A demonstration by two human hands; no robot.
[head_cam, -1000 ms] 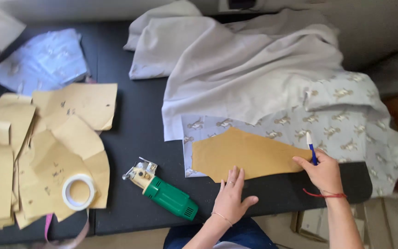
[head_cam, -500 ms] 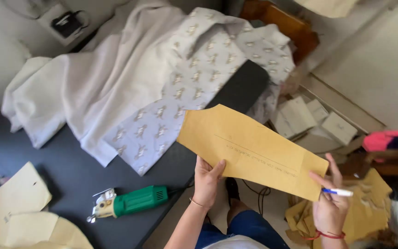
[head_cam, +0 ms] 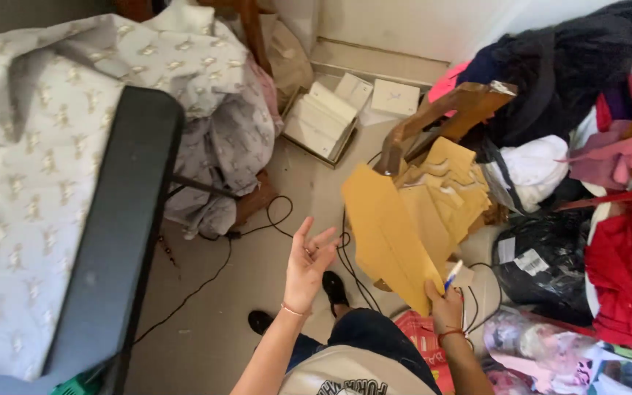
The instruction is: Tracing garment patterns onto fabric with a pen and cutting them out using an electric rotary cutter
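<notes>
While a second ago the brown paper piece lay flat on the printed cloth on the counter, with both hands resting on it, it has now been lifted clear and swung away to the person's right, and the camera has turned with it. In the head view the right hand (head_cam: 445, 306), low and right of centre, pinches the paper piece (head_cam: 385, 234) by its lower corner together with a blue pen (head_cam: 453, 275); the sheet stands up on edge over the floor. The left hand (head_cam: 309, 265) has let go and hangs spread, palm up, touching nothing. So the pattern is off the cloth and is held near a pile of like brown paper pieces (head_cam: 453, 192) beside a wooden chair frame (head_cam: 444, 121).

At the left of the frame the dark counter (head_cam: 111, 241) edge runs down, printed cloth (head_cam: 31, 183) draped over it. Open floor (head_cam: 257, 292) lies in the middle, crossed by black cables (head_cam: 206, 281). The right side is crowded with heaped clothes (head_cam: 623, 241) and a black bag (head_cam: 539, 256).
</notes>
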